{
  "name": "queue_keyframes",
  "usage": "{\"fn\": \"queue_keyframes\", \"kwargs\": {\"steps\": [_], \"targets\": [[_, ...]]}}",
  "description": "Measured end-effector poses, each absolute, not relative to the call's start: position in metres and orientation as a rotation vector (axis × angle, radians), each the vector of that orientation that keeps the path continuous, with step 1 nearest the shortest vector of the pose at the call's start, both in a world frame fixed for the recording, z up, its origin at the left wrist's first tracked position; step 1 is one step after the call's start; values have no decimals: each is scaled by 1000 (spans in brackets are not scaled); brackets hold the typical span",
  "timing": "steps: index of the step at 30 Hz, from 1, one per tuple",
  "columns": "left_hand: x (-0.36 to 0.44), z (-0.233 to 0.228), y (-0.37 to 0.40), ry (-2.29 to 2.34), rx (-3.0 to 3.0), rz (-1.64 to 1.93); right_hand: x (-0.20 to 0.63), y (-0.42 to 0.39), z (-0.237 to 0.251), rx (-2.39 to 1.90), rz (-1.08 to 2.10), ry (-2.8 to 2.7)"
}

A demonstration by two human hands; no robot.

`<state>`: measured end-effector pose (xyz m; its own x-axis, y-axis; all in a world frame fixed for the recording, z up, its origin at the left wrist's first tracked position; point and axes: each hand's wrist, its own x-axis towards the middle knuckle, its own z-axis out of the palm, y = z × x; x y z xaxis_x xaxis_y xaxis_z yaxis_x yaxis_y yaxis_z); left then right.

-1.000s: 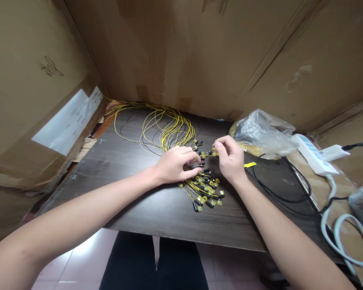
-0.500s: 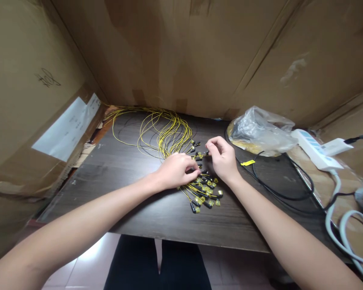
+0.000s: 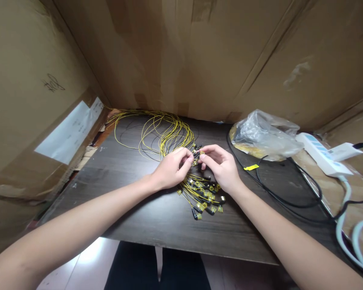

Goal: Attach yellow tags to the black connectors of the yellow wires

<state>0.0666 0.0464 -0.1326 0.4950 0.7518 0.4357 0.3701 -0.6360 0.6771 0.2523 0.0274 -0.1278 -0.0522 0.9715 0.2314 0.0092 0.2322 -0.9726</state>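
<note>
My left hand point(image 3: 174, 167) is closed in a pinch over the bundle of thin yellow cables point(image 3: 177, 137), at a black cable connector point(image 3: 196, 155). Facing it, my right hand point(image 3: 222, 167) has its thumb and forefinger pinched on a small yellow cap point(image 3: 202, 152) at that connector's end. The fingertips of both hands nearly meet and partly hide the connector. Below them, several black connectors with clear yellow caps point(image 3: 210, 195) lie fanned out on the dark wooden tabletop point(image 3: 139, 217). The cables loop back to the far left corner.
A clear plastic bag point(image 3: 263, 133) with yellow contents sits at the back right. Black cable point(image 3: 278, 197) with a yellow tag point(image 3: 251, 167) curves beside it. A white power strip point(image 3: 322, 155) lies at the far right. Cardboard walls point(image 3: 169, 60) stand behind and at the sides.
My right hand has moved left, bringing its fingertips close to my left hand's. My left hand has shifted slightly and pinches closer to a connector. The view has tilted a little.
</note>
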Motion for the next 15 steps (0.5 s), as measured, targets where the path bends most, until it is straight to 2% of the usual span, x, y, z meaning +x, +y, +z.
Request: {"fn": "queue_keyframes", "kwargs": {"steps": [7, 15], "targets": [[67, -133, 46, 913, 2283, 967, 250, 29, -131, -1018, 1077, -1294], [69, -129, 44, 857, 2113, 1105, 247, 27, -133, -1023, 1037, -1303]]}}
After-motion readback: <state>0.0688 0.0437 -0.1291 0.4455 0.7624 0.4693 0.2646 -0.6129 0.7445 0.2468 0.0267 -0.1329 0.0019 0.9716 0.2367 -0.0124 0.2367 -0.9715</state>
